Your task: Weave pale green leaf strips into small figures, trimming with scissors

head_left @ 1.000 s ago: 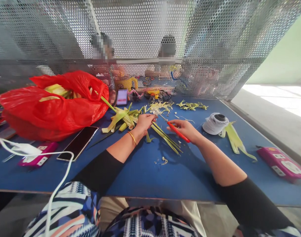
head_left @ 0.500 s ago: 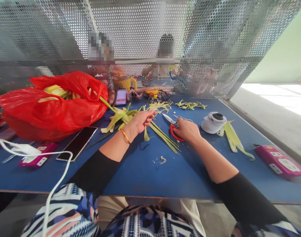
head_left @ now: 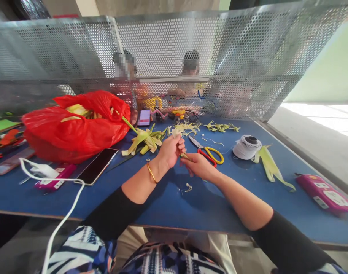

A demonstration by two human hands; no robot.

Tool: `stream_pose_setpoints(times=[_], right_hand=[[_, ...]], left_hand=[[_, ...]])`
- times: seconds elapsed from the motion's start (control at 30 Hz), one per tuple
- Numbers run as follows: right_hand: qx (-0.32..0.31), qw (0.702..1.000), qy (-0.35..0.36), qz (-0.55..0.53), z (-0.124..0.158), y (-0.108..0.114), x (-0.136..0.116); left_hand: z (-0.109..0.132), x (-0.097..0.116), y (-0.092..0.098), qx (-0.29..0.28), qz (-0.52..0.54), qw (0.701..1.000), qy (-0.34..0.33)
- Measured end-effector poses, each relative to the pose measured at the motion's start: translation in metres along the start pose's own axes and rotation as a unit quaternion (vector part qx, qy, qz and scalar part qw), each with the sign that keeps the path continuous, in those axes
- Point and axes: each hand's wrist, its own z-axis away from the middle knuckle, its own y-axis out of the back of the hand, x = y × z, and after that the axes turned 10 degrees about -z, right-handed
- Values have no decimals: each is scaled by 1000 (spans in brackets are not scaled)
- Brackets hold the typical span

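My left hand point(head_left: 171, 149) is closed, with a pale leaf piece point(head_left: 176, 133) showing above its fingers. Thin green plant stems point(head_left: 184, 155) run between it and my right hand point(head_left: 198, 166), whose fingers pinch their lower ends; most of their length is hidden by the hands. Just beyond my right hand lie scissors point(head_left: 209, 154) with one red and one yellow handle, blades slightly apart. Left of my hands is a pile of yellow-green husk-like leaves point(head_left: 145, 140). A cone of white thread point(head_left: 247, 147) stands to the right.
A red plastic bag point(head_left: 77, 133) of leaves sits at the left, near a phone point(head_left: 98, 166), a white cable point(head_left: 72, 201) and a magenta box point(head_left: 56, 177). Leaf scraps point(head_left: 222, 126) lie at the back before a perforated metal screen point(head_left: 165, 45). Another magenta case point(head_left: 326, 192) lies right.
My right hand has let go of the scissors, which now lie on the table, and has moved left to the stems beside my left hand. The view has tilted up slightly.
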Motion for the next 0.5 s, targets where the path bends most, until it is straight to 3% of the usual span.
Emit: stream_pose_setpoints(times=[0.13, 0.2, 0.27, 0.3, 0.33, 0.4, 0.47, 0.5], right_hand=[[27, 977, 35, 209, 11, -8, -8], [-39, 956, 66, 284, 16, -9, -14], [-143, 947, 96, 272, 17, -6, -17], [-166, 948, 102, 250, 16, -3, -17], [-153, 956, 93, 234, 14, 2, -16], [-13, 967, 32, 251, 8, 12, -12], [119, 938, -36, 324, 1, 20, -6], [142, 918, -58, 365, -2, 22, -3]], left_hand=[[0, 7, 7, 38, 45, 995, 80], [-3, 12, 17, 58, 73, 989, 118], [-6, 17, 29, 77, 87, 985, 126], [-7, 19, 36, 84, 91, 984, 126], [-8, 21, 41, 84, 96, 984, 127], [-9, 21, 49, 68, 92, 984, 138], [-9, 16, 51, 56, 76, 985, 145], [-9, 12, 49, 56, 64, 985, 148]])
